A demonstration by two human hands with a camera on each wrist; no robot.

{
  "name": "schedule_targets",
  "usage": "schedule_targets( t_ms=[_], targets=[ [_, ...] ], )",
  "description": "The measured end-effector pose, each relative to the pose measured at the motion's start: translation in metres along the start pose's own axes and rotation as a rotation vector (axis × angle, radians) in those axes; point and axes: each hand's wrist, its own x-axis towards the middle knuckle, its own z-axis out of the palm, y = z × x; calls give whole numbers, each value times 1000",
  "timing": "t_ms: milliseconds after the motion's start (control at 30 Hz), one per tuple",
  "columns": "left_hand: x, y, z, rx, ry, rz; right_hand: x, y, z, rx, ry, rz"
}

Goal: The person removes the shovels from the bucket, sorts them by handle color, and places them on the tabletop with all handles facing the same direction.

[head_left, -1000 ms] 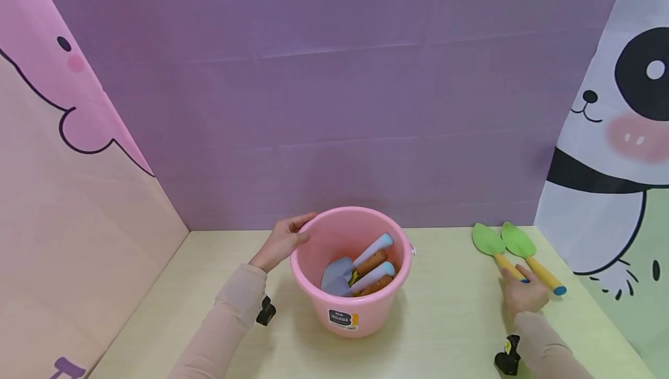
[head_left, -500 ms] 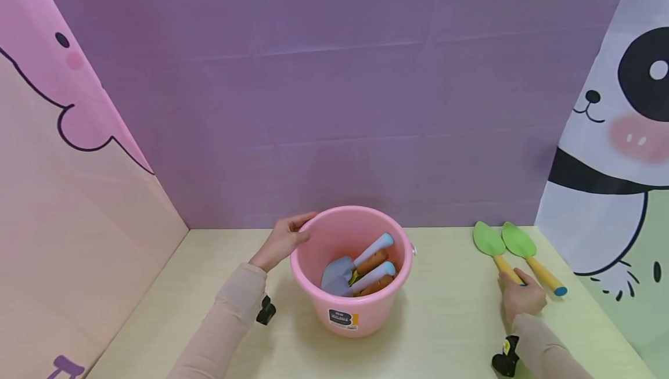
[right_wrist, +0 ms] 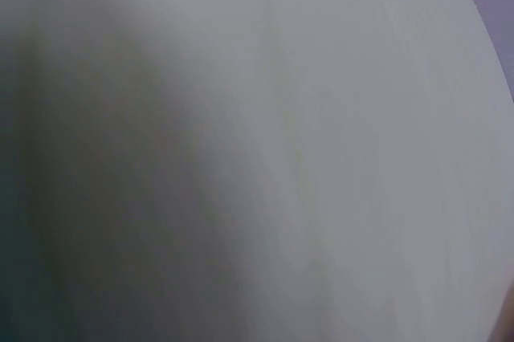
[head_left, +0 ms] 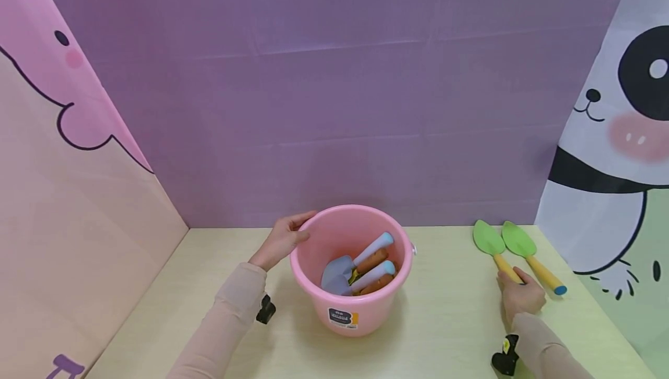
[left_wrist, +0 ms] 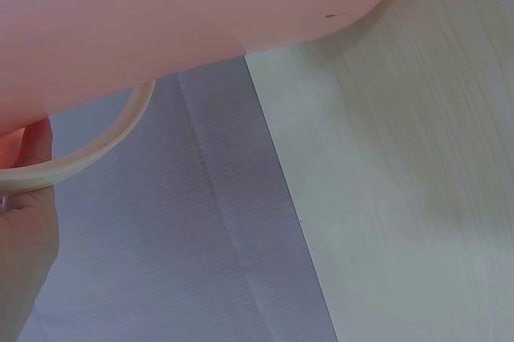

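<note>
Pink bucket (left_wrist: pixel 201 13), left grip (left_wrist: pixel 24 246) at pale curved band (left_wrist: pixel 92 153); purple cloth (left_wrist: pixel 209 230), pale tabletop (left_wrist: pixel 385 157)

We see a purple backdrop (head_left: pixel 334 94), with a pale tabletop (head_left: pixel 444 321) at its foot, a pink cartoon animal (head_left: pixel 33 28) to its left and a black-and-white one (head_left: pixel 611 158) to its right.

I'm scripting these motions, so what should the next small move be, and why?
Probably raise the right hand slightly, lifting the left green trowel off the table: the fingers seem to grip its handle, while its blade appears to rest on the tabletop. The left hand holds the bucket by its rim, so it seems steady.
</note>
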Motion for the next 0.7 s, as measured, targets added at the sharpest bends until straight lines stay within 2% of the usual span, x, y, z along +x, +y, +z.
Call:
schedule_targets(
  t_ms=[367, 700],
  targets=[
    [0, -1, -1, -4, -6, 5, -2, -3, 0, -6, -23, 7],
    [-3, 5, -1, -7, -4, -9, -2, -2, -1, -20, -41, 12]
  ],
)
